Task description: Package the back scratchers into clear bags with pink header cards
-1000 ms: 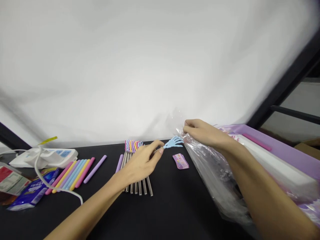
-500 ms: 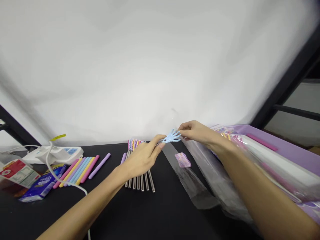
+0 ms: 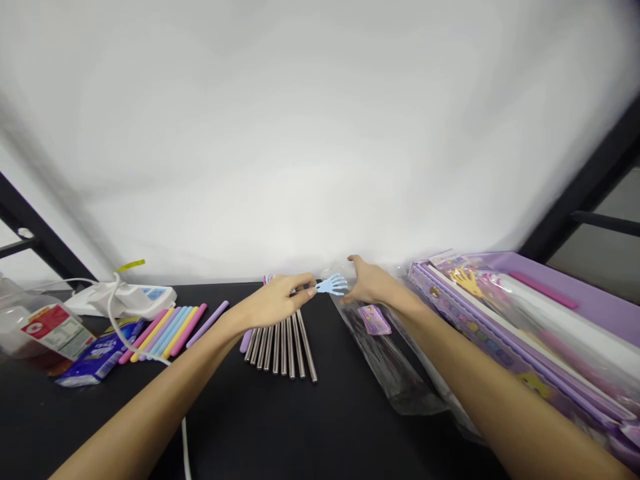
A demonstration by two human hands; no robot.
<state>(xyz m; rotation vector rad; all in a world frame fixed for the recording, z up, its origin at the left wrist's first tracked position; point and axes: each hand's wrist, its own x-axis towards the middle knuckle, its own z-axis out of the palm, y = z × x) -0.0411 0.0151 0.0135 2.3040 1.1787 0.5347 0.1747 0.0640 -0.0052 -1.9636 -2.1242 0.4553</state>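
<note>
My left hand (image 3: 277, 301) is closed, pinching a back scratcher (image 3: 331, 285) just behind its light blue, hand-shaped head, which points right. Beneath that hand lies a fanned row of metal rods (image 3: 284, 350), their colored heads mostly covered by it. My right hand (image 3: 367, 283), thumb and fingers spread apart, is over the top end of a clear plastic sleeve (image 3: 400, 380); whether it touches the plastic, I cannot tell. A small pink-purple card (image 3: 375, 321) lies on the sleeve, just below my right hand.
On the right stands a purple box (image 3: 520, 263) with bagged scratchers inside. At left lie several pastel sticks (image 3: 165, 333), a white power strip (image 3: 150, 301) with its cable, a blue packet (image 3: 100, 353) and a bottle (image 3: 50, 333). A white wall (image 3: 320, 133) rises behind the black table (image 3: 280, 433).
A clear sleeve has come away from the stack of plastic and now lies under the card. My right hand has opened and lowered. The blue-headed scratcher stays in my left hand.
</note>
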